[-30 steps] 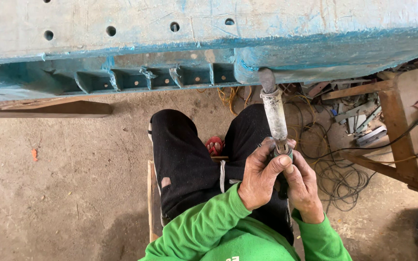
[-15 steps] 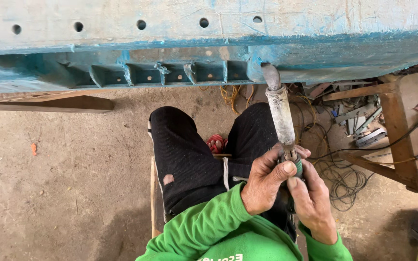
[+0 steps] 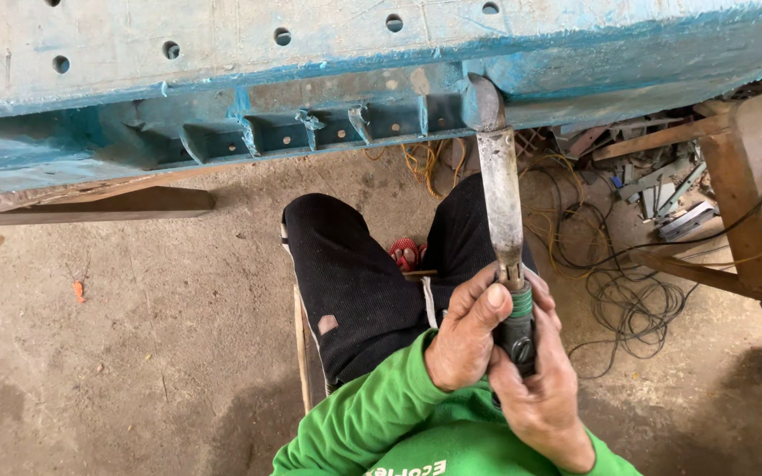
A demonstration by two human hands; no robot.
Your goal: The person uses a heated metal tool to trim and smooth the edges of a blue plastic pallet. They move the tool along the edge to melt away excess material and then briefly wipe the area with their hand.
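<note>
The tool (image 3: 500,203) has shifted right along the beam (image 3: 310,132); keep both hands (image 3: 467,339) (image 3: 535,388) wrapped tight, tip square against it.

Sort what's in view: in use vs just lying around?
In use: long metal tool gripped by left hand and right hand, its tip on the blue panel.
Lying about: tangled cables, wooden frame, plank.

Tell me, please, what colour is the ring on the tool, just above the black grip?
Green, seen in the head view: the ring sits between the metal shaft and black grip.
</note>
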